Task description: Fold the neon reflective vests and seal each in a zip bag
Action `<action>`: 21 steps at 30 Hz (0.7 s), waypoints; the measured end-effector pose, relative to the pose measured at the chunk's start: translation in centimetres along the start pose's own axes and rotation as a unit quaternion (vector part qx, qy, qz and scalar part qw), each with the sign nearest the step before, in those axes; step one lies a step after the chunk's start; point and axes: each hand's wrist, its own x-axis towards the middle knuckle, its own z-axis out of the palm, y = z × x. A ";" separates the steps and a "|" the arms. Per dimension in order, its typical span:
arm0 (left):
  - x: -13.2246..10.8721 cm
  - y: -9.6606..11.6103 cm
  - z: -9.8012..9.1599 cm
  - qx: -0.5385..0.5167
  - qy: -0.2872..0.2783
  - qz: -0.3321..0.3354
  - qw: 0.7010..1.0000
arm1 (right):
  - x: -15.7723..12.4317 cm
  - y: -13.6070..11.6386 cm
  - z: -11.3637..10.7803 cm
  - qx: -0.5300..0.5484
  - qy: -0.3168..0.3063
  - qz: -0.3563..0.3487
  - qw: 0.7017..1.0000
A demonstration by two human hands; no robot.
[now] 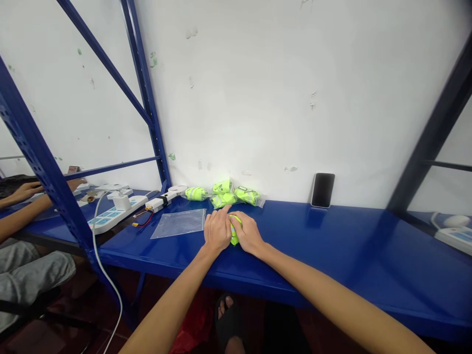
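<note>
A neon-yellow folded reflective vest (234,238) rests on the blue table, rolled into a small bundle. My left hand (218,229) presses on its left side, and my right hand (248,232) wraps around its right side. Most of the bundle is hidden under my fingers. Just left of my hands lies a flat clear plastic bag (179,223). Behind them, against the wall, several similar neon-yellow bundles (223,199) sit in clear bags.
A dark-screened phone (323,190) leans against the wall. On the left are a power strip (117,214) with a white cable and a white battery pack (159,202) with wires. Blue rack posts (39,142) frame the table. Another person's arm (27,214) is at far left.
</note>
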 end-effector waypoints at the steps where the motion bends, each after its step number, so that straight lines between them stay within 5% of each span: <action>1: 0.0 0.1 0.1 0.004 0.011 -0.007 1.000 | 0.2 -0.2 0.4 -0.012 0.023 0.010 1.000; 5: -0.2 0.8 0.4 -0.018 0.007 -0.021 1.000 | 1.2 0.3 0.9 -0.049 0.065 0.037 0.996; 9: 0.7 -0.4 0.0 -0.080 -0.087 0.049 0.992 | 2.3 2.4 -0.7 -0.081 0.080 0.068 0.991; 11: 1.6 -2.5 -0.7 -0.069 -0.140 0.090 0.984 | 2.8 3.5 -1.9 -0.099 0.098 0.099 0.985; 17: 3.6 -10.9 -3.2 0.057 -0.291 0.045 0.954 | 3.6 5.0 -3.0 -0.052 0.090 0.142 0.984; 21: 2.9 -13.2 -4.0 0.044 -0.395 -0.005 0.918 | 3.8 5.0 -1.8 -0.035 0.103 0.152 0.982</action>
